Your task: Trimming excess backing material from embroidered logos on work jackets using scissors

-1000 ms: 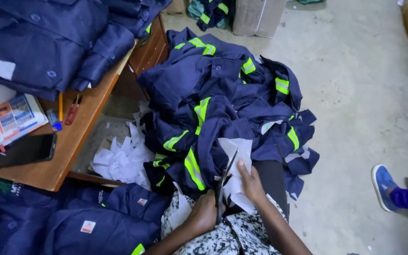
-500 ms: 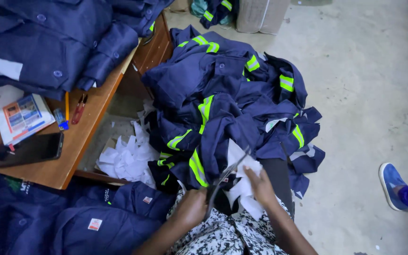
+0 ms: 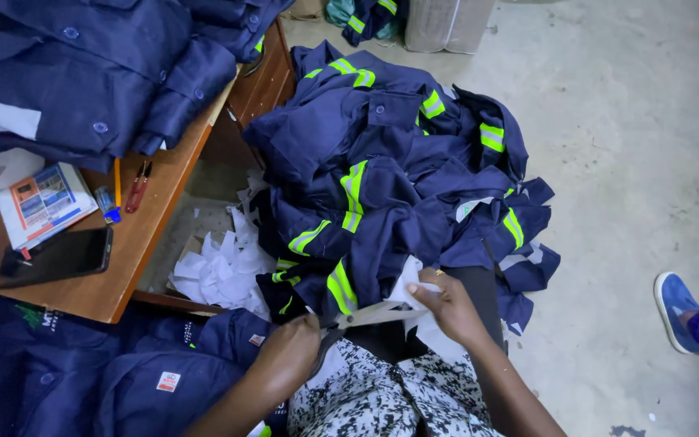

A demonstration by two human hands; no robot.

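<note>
My left hand grips a pair of scissors whose blades point right across my lap. My right hand pinches a white piece of fabric just above the blades. Both hands work over my patterned black-and-white lap. Directly ahead lies a big heap of navy work garments with yellow-green reflective stripes on the floor.
A wooden desk at left carries folded navy shirts, a black phone, a booklet and pens. White fabric scraps lie under it. More navy garments sit lower left. Another person's blue shoe is at right.
The view has drifted slightly; my hands stay in my lap with the scissors and white piece, the right hand shifting a little along the white piece.
</note>
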